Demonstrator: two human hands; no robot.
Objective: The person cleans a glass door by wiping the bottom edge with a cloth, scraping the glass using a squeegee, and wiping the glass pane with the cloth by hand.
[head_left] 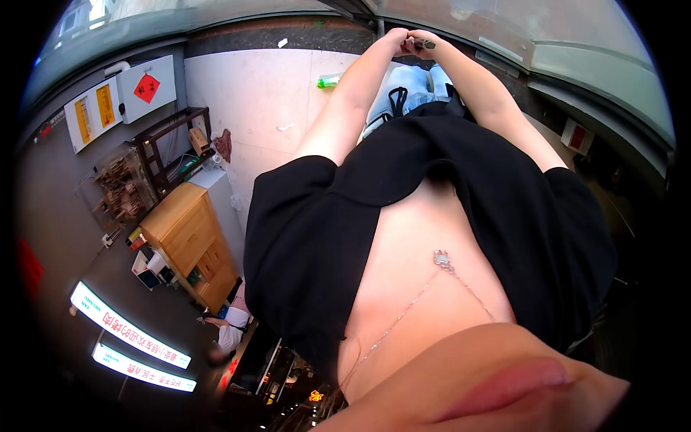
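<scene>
My two hands meet at the top of the head view, above my lap in light-blue jeans [410,79]. My left hand [396,41] is closed, its fingertips against my right hand [421,36], which is closed too. A small dark object [426,44] shows at the fingers of my right hand; its kind is too small to make out. Whether my left hand also grips it is hidden. Black cords [396,101] lie over the jeans below the hands. A black top [425,151] covers my arms' upper parts.
A green-capped clear bottle [329,81] lies on the pale floor [273,93], with a paper scrap [283,43] farther up. A wooden cabinet [187,230] and dark rack [169,147] stand left. Glass panels [604,50] border the right. Another person [234,324] is at lower left.
</scene>
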